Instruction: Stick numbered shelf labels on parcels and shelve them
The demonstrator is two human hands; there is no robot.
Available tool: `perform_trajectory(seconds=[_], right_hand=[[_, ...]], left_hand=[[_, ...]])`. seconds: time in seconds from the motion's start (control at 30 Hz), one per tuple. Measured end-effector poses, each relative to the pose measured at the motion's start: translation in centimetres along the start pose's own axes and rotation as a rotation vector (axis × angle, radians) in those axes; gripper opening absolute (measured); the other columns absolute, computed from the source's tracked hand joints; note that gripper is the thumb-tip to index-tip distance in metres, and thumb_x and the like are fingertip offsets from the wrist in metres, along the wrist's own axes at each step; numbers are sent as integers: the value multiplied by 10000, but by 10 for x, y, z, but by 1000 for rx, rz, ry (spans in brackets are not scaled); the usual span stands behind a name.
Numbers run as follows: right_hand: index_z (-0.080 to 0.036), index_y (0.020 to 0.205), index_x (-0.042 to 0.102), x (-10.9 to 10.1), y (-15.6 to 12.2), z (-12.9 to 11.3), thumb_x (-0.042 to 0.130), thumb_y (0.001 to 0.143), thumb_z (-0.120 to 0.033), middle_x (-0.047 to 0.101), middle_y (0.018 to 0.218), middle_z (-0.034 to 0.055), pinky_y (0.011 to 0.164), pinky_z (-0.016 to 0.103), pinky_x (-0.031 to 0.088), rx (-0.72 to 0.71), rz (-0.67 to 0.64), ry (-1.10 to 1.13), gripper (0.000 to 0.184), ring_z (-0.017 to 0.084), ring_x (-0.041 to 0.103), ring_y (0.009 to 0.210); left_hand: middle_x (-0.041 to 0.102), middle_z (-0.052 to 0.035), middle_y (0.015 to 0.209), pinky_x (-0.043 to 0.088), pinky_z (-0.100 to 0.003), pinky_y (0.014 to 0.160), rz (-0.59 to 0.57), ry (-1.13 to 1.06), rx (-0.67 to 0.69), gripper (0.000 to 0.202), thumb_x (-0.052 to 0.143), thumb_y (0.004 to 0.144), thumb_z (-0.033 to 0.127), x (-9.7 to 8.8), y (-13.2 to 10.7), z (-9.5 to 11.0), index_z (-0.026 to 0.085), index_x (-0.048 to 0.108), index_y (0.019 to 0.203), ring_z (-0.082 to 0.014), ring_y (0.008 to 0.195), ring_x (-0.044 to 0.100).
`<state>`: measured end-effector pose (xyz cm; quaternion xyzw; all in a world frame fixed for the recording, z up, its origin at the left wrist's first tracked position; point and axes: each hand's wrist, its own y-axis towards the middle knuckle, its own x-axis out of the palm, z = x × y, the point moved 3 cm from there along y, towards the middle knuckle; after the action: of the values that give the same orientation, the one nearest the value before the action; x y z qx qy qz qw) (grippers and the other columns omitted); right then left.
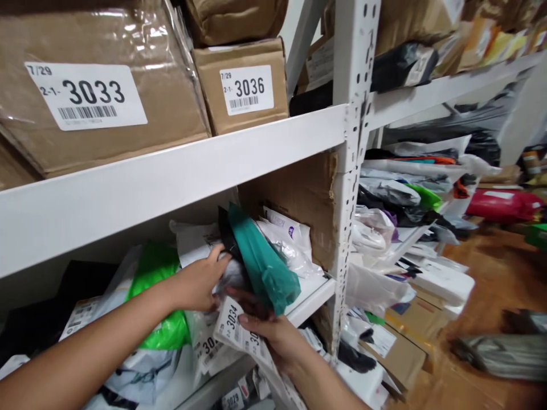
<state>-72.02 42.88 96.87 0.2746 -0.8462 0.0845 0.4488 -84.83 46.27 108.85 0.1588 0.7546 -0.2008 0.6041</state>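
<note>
My left hand (pixel 204 280) reaches onto the lower shelf, thumb and fingers curled round the edge of a plastic parcel, partly hidden by the hand. A black parcel (pixel 229 236) and a teal plastic parcel (pixel 260 256) lean just beyond its thumb. Nearer to me, my right hand (pixel 269 333) is closed on a strip of printed labels (pixel 239 324). The number 3034 shows on the strip's top label, and the strip hangs down toward me. The right fingers reach under the teal parcel's lower end. A bright green and white parcel (pixel 164 327) lies left of both hands.
A white shelf beam (pixel 171 188) runs above my hands, with cardboard boxes labelled 3033 (pixel 102 142) and 3036 (pixel 252 117) on it. A perforated upright post (pixel 348 188) stands to the right. Beyond it, another rack holds stacked parcels (pixel 388 193).
</note>
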Motion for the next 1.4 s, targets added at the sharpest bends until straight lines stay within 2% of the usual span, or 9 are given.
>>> perform_trajectory(seconds=[0.13, 0.27, 0.43, 0.6, 0.83, 1.03, 1.2, 1.3, 1.4], right_hand=[[-205, 986, 710, -8, 8, 3, 848, 638, -361, 737, 913, 54, 826, 371, 533, -176, 92, -224, 405, 233, 676, 913], [-219, 893, 698, -11, 10, 3, 778, 712, -455, 732, 860, 45, 750, 330, 542, -317, 195, -464, 308, 215, 668, 830], [-247, 994, 695, -3, 7, -7, 629, 866, -353, 687, 1096, 59, 915, 294, 469, -621, 224, -922, 178, 207, 617, 1003], [-276, 1056, 683, -12, 13, -5, 605, 884, -367, 705, 1010, 40, 914, 275, 460, -619, 311, -1058, 210, 192, 618, 950], [-258, 968, 700, -12, 16, -3, 586, 879, -425, 716, 876, 25, 811, 241, 501, -661, 384, -1143, 221, 166, 639, 825], [-212, 894, 703, -9, 24, -8, 539, 893, -424, 710, 787, 34, 753, 256, 519, -693, 406, -1061, 268, 165, 645, 743], [-202, 887, 686, -10, 25, -7, 550, 882, -428, 693, 819, 42, 770, 289, 491, -706, 432, -1078, 264, 181, 622, 788], [-199, 826, 646, -9, 27, -7, 527, 894, -443, 644, 769, 25, 746, 286, 459, -674, 378, -1076, 280, 167, 582, 754], [-203, 658, 540, -9, 36, -10, 536, 860, -510, 486, 612, -18, 657, 287, 408, -631, 336, -1058, 367, 142, 469, 626]], left_hand=[[156, -239, 1564, 507, -424, 927, -22, 36, 55, 838, 572, 707, 187, 2, 0, 0, 181, 217, 1465, -322, 1126, 618], [157, -211, 1579, 471, -424, 1009, -2, 7, 127, 851, 570, 757, 332, 7, -3, 3, 176, 167, 1490, -336, 1245, 536], [199, -166, 1587, 467, -422, 1026, -45, -1, 127, 754, 538, 743, 205, 10, -4, 5, 209, 285, 1453, -313, 1303, 489], [170, -185, 1597, 431, -443, 1072, -79, 54, 109, 740, 491, 748, 157, 12, -5, 5, 158, 282, 1458, -327, 1373, 403], [315, -164, 1541, 378, -428, 1121, -77, 94, 163, 663, 475, 753, 132, 15, -4, 6, 147, 359, 1405, -313, 1467, 206], [347, -68, 1523, 455, -357, 1015, -53, -205, 110, 512, 390, 866, 182, -5, -1, -9, 263, 410, 1371, -235, 1237, 532], [577, -37, 1214, 452, -296, 922, -50, -479, 158, 319, 388, 944, 426, -14, 2, -20, 233, 594, 1091, -210, 1123, 536], [549, -23, 972, 436, -268, 747, -24, -463, 158, 320, 467, 901, 504, -9, 4, -21, 197, 559, 910, -166, 863, 542], [482, 0, 852, 391, -263, 696, 9, -433, 160, 300, 426, 925, 457, -4, 5, -20, 196, 500, 798, -147, 777, 502]])
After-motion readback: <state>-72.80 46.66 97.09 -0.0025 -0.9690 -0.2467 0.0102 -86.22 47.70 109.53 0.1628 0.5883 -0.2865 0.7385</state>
